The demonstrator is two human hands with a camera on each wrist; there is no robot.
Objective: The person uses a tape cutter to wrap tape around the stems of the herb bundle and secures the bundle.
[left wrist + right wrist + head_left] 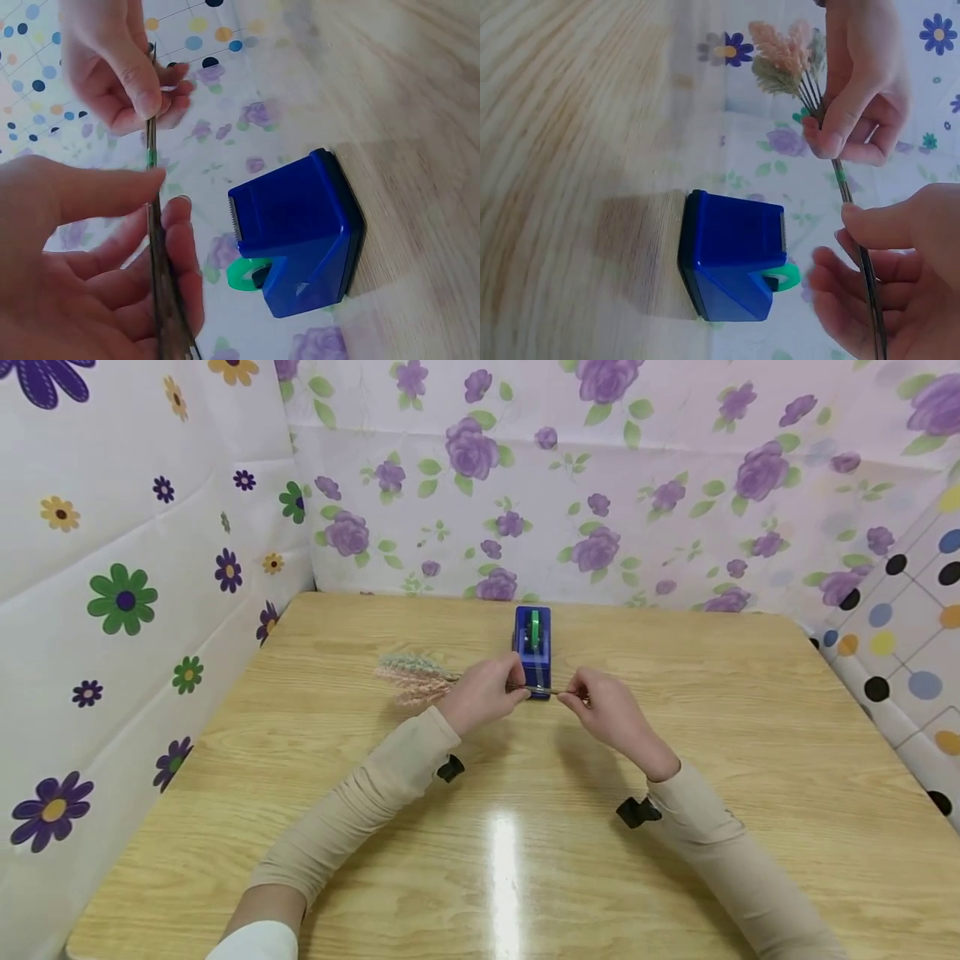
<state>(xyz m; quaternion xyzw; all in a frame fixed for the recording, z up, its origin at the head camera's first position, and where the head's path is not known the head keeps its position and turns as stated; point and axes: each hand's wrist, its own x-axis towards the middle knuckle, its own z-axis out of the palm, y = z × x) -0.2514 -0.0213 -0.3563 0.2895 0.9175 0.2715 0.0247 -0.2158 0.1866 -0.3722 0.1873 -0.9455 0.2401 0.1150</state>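
A small bunch of feathery pink and grey-green grass stalks (412,681) lies crosswise in both hands, plumes at the left. My left hand (483,693) pinches the stems near the plumes between thumb and fingers. Further along, toward the bare ends, the right hand (611,710) pinches the same thin stems (870,292). Between the hands a bit of green shows around the stems. Just behind them stands a blue tape dispenser (296,217) with a green-cored roll (535,631) and a toothed cutter edge. In the head view a clear strip seems to run from the roll toward the stems.
The dispenser stands on a light wooden table (375,877). Flower-printed cloth (465,485) hangs behind and along the left side, and a dotted cloth (900,652) along the right. Dark wrist cameras (637,812) sit below both sleeves.
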